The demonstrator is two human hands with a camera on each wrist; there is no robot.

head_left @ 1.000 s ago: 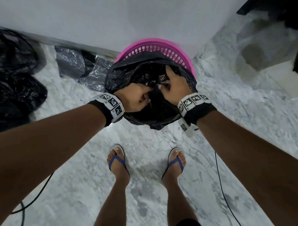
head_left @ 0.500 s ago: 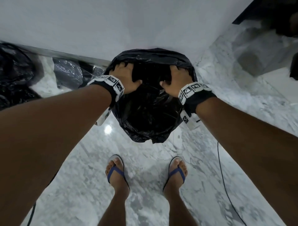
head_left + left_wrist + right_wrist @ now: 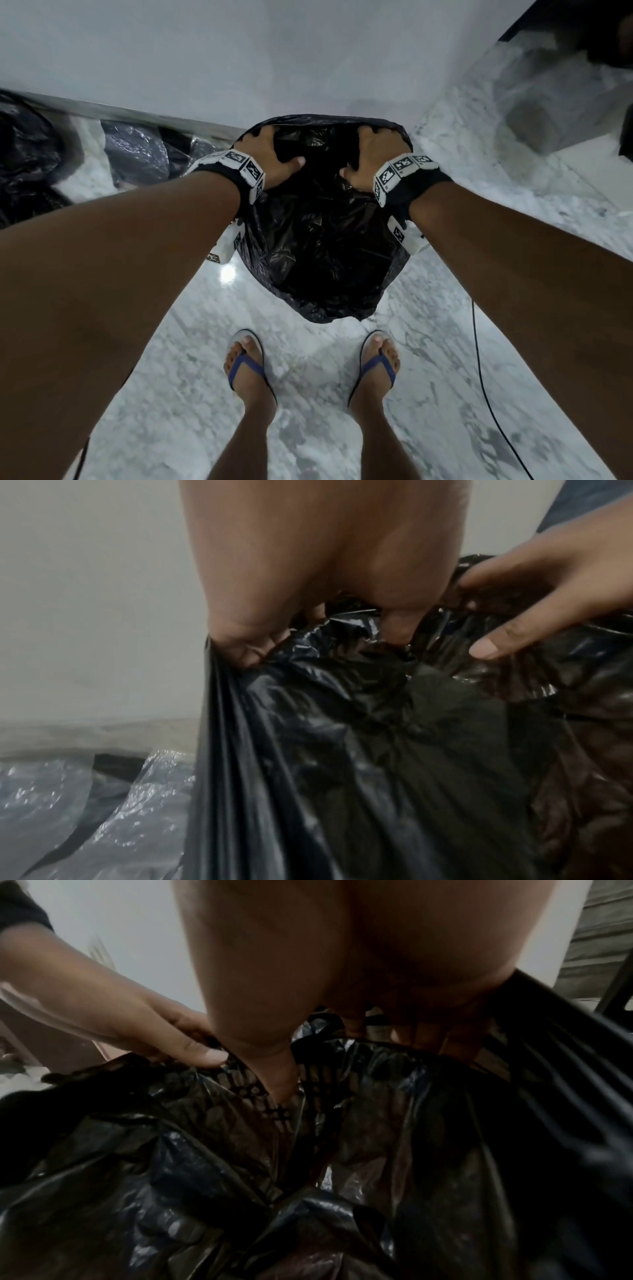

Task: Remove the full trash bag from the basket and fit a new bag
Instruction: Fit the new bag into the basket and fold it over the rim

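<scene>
A black trash bag [image 3: 325,246] is spread wide over the basket and hides it almost entirely. In the right wrist view only the basket lattice [image 3: 267,1085] shows through the thin plastic. My left hand [image 3: 281,147] grips the bag's far edge on the left, fingers curled over the rim and thumb inside. My right hand [image 3: 359,150] grips the same edge on the right in the same way. The left wrist view shows my left fingers [image 3: 246,647] bunching the plastic, with the right hand [image 3: 548,601] close beside.
Dark bags [image 3: 27,164] and a crumpled translucent bag [image 3: 137,154] lie on the marble floor at the left, along the white wall [image 3: 308,51]. My feet in blue flip-flops [image 3: 250,366] stand just before the basket. A thin cable [image 3: 479,359] trails at the right.
My hands moved from the bunched plastic at the near middle out to the far rim and apart. The pink basket rim, visible a second ago, is now covered by the bag.
</scene>
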